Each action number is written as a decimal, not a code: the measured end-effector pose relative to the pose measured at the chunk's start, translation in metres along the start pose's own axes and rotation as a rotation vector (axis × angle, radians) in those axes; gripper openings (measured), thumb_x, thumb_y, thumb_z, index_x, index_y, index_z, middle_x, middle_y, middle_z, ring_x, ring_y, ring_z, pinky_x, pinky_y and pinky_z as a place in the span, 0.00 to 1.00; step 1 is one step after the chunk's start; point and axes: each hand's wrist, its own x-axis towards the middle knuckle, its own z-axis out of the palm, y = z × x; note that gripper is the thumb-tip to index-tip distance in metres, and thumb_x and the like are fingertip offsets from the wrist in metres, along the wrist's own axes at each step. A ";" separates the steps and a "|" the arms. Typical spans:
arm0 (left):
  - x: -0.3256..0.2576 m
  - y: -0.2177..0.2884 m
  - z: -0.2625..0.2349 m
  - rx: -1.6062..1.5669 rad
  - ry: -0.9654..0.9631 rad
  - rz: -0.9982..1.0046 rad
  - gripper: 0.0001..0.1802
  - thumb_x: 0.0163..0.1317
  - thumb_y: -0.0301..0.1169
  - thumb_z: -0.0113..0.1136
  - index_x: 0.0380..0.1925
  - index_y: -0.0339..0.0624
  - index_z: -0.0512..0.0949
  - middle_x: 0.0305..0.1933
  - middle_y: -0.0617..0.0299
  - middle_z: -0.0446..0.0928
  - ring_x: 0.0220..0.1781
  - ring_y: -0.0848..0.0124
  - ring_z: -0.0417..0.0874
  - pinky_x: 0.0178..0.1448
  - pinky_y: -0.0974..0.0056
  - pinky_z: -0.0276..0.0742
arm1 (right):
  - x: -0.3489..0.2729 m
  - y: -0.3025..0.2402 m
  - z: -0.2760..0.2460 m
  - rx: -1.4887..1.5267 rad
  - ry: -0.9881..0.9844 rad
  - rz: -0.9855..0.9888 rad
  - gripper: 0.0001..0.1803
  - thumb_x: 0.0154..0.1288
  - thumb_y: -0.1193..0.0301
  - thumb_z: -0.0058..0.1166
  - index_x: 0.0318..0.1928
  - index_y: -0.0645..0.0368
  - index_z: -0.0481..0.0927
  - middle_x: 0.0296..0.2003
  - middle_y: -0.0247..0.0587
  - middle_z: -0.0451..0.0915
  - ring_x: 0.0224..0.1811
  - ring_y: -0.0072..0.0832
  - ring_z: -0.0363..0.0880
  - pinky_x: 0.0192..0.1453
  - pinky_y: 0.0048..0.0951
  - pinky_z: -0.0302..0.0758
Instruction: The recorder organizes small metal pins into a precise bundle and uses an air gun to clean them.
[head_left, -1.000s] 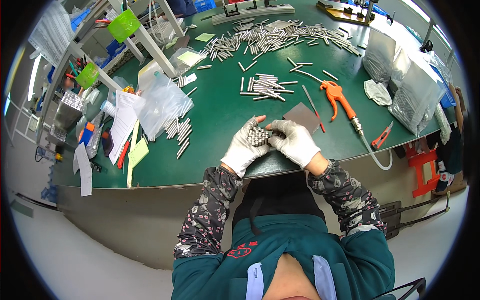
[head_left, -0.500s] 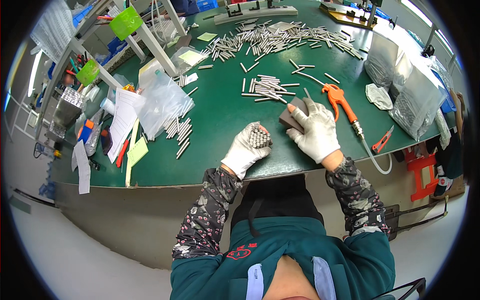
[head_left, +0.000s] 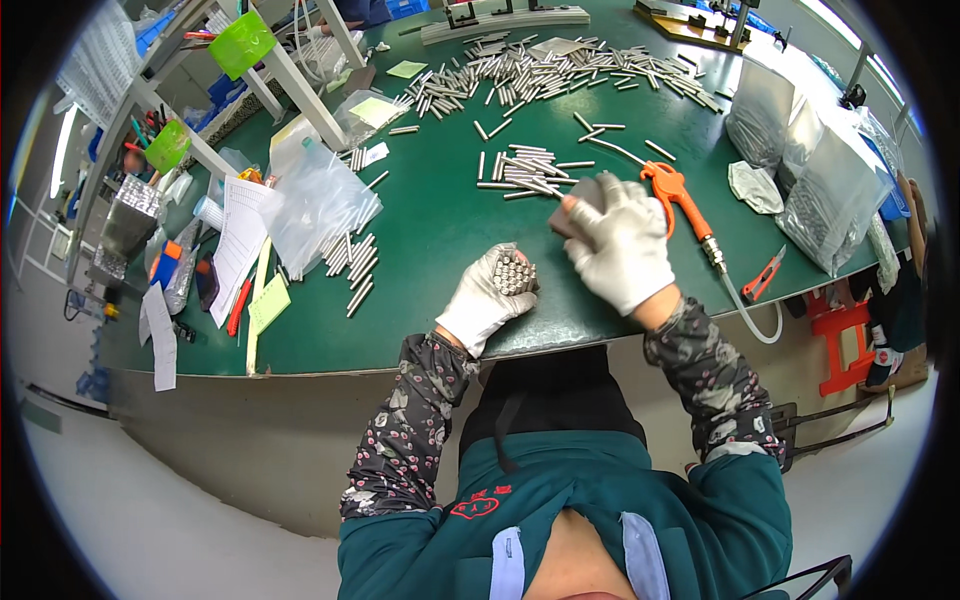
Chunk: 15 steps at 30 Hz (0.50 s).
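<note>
My left hand (head_left: 473,306), in a white glove, is closed round a bundle of short metal pins (head_left: 514,275), their round ends facing up. To its right, my right hand (head_left: 632,258), gloved too with a bare fingertip showing, grips a brown-grey abrasive-looking block (head_left: 562,222) over the table. The fingers cover much of the block. Just beyond it lies a small loose pile of similar pins (head_left: 522,168). An orange air blow gun (head_left: 680,200) rests beside the right hand, its hose running toward the table edge.
A large heap of pins (head_left: 540,75) spreads across the back of the green table (head_left: 430,220). Plastic bags, papers (head_left: 238,235) and more pins (head_left: 350,260) lie left. At right are filled clear bags (head_left: 825,215), a white cloth (head_left: 755,187) and a red utility knife (head_left: 763,275).
My right hand has shifted slightly up and left with the block, which now sits closer to the small pin pile. My left hand keeps its bundle in nearly the same place.
</note>
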 end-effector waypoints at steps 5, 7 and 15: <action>0.005 0.003 0.005 -0.021 0.004 0.049 0.30 0.40 0.16 0.63 0.48 0.37 0.65 0.43 0.63 0.73 0.45 0.75 0.74 0.50 0.70 0.71 | -0.018 -0.018 -0.002 0.297 -0.125 -0.277 0.22 0.42 0.63 0.57 0.43 0.49 0.78 0.48 0.54 0.69 0.47 0.45 0.67 0.50 0.40 0.64; 0.005 0.004 -0.003 0.077 -0.049 -0.042 0.31 0.39 0.18 0.66 0.48 0.37 0.65 0.44 0.62 0.73 0.45 0.75 0.74 0.51 0.70 0.71 | -0.004 0.000 0.004 0.067 -0.004 -0.104 0.19 0.44 0.61 0.55 0.41 0.48 0.79 0.42 0.49 0.71 0.45 0.42 0.68 0.45 0.37 0.65; 0.002 0.002 0.003 -0.010 -0.035 -0.014 0.29 0.39 0.17 0.65 0.45 0.39 0.67 0.39 0.64 0.73 0.42 0.76 0.74 0.47 0.72 0.72 | -0.005 -0.003 -0.005 0.031 -0.080 -0.032 0.19 0.44 0.62 0.54 0.41 0.48 0.78 0.42 0.51 0.70 0.45 0.44 0.67 0.47 0.40 0.63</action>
